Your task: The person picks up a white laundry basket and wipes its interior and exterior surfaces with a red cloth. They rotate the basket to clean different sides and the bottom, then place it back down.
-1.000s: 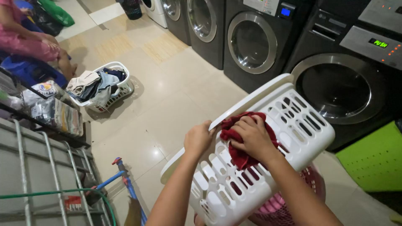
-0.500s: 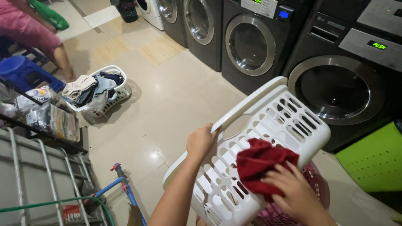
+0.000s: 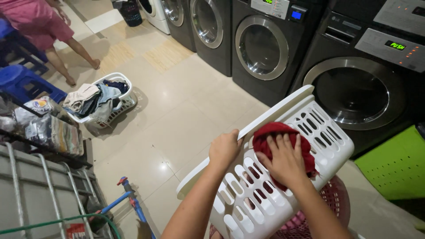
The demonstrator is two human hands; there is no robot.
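Red cloth (image 3: 276, 132) under spread right-hand fingers (image 3: 283, 148); left-hand fingers (image 3: 226, 148) clamping white basket (image 3: 318, 132) rim.

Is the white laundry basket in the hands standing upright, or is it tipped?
Tipped. The white laundry basket is tilted on its side, left hand on its rim, slotted wall facing up.

Bright, even indoor light from overhead leaves a small white glare spot on the glossy floor (image 3: 164, 164) and soft reflections on the washer doors (image 3: 260, 48). The basket (image 3: 106, 99) casts a soft shadow; focus is sharp, with wide-angle bending at the edges.
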